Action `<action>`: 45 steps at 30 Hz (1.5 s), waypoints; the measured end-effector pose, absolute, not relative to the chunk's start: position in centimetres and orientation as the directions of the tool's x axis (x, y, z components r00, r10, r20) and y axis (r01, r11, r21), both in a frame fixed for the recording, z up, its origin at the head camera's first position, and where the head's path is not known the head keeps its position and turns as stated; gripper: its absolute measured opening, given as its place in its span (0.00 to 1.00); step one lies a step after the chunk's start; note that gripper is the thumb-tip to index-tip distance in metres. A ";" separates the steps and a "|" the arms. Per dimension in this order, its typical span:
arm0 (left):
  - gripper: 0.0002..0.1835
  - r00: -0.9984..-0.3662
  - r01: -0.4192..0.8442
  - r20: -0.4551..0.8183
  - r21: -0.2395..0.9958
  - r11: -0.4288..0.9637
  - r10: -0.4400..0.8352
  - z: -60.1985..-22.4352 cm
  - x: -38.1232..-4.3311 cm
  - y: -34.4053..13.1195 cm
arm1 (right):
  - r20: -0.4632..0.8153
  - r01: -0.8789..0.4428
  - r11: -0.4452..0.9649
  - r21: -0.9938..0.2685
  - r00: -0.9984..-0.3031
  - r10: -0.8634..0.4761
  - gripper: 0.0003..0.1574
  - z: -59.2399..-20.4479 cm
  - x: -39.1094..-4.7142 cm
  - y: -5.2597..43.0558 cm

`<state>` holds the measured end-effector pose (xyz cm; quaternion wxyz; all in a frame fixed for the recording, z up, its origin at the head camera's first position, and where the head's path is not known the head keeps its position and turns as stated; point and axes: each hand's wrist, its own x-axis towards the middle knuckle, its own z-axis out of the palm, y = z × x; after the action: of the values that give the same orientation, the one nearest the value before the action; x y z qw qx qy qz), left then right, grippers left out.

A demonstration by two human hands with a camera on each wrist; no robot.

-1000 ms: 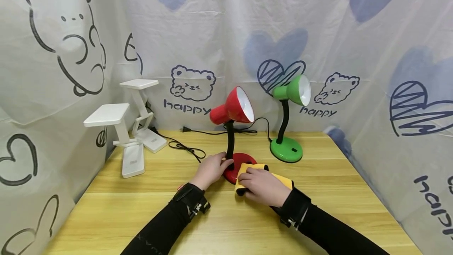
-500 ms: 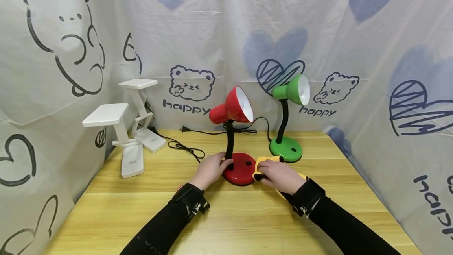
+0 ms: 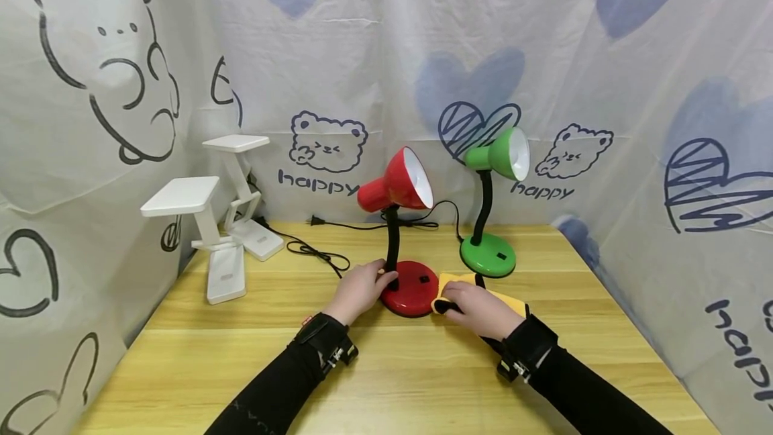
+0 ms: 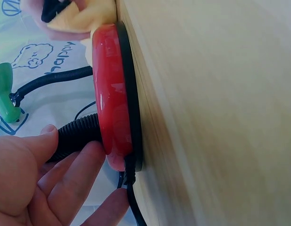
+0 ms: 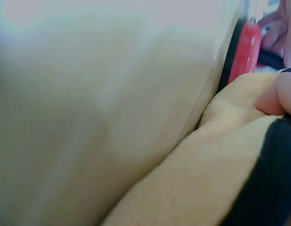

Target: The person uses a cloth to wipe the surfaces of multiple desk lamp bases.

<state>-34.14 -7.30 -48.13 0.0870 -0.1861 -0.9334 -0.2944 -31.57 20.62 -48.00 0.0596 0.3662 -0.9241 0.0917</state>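
A red desk lamp stands upright on the wooden table, its shade tipped to the right. My left hand grips the lamp's black ribbed neck low down, just above the red base. To the right of that base, my right hand holds a folded yellow cloth with black edging. The cloth's left end lies right at the base's rim. In the right wrist view the yellow cloth fills the lower right, and part of it hides the near end of the base.
A green desk lamp stands behind the cloth, at the back right. Two white folding lamps stand at the left. Black cords and a plug lie along the back, before a printed curtain.
My right hand has drawn the cloth off the red base to the right, then brought it slightly nearer to me. The left hand keeps its grip on the neck.
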 end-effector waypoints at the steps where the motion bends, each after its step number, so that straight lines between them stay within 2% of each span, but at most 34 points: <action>1: 0.13 -0.916 0.398 0.270 0.518 0.757 0.296 -48.1 -34.1 -7.3 | 0.179 -0.698 0.707 -0.112 -0.714 -0.677 0.07 -47.9 -31.1 20.3; 7: 0.13 -0.916 0.397 0.277 0.523 0.754 0.290 -48.2 -34.1 -7.5 | 0.162 -0.736 0.669 -0.101 -0.676 -0.719 0.07 -47.4 -28.6 18.0; 11: 0.12 -0.917 0.393 0.279 0.520 0.758 0.284 -48.3 -34.2 -7.5 | 0.157 -0.757 0.641 -0.129 -0.654 -0.740 0.11 -47.2 -27.5 16.5; 16: 0.13 -0.915 0.399 0.280 0.520 0.755 0.291 -48.3 -34.3 -7.4 | 0.170 -0.813 0.574 -0.095 -0.582 -0.795 0.17 -47.6 -27.3 14.1; 22: 0.19 -0.920 0.388 0.265 0.510 0.768 0.289 -48.4 -34.2 -7.4 | 0.178 -0.865 0.501 -0.021 -0.496 -0.850 0.18 -48.4 -27.9 11.1; 28: 0.16 -0.914 0.403 0.272 0.529 0.746 0.301 -48.3 -34.2 -7.4 | 0.127 -0.836 0.547 0.038 -0.539 -0.832 0.09 -48.3 -28.9 8.8; 31: 0.13 -0.911 0.409 0.283 0.528 0.744 0.300 -48.3 -34.2 -7.4 | 0.107 -0.825 0.563 0.047 -0.556 -0.824 0.08 -48.2 -29.2 8.3; 35: 0.14 -0.910 0.412 0.283 0.525 0.745 0.303 -48.3 -34.2 -7.5 | 0.109 -0.826 0.563 0.021 -0.558 -0.823 0.10 -48.3 -29.1 8.6; 41: 0.23 -0.921 0.385 0.267 0.512 0.768 0.283 -48.3 -34.1 -7.5 | 0.100 -0.832 0.552 -0.055 -0.555 -0.826 0.19 -48.1 -28.4 10.9; 45: 0.20 -0.922 0.381 0.267 0.510 0.771 0.280 -48.3 -34.2 -7.5 | 0.102 -0.833 0.542 -0.112 -0.552 -0.827 0.19 -47.7 -28.3 12.9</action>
<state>-34.19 -7.45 -48.33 0.0882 -0.1763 -0.9369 -0.2886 -28.32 12.86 -47.68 0.0184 0.4727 -0.8779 0.0734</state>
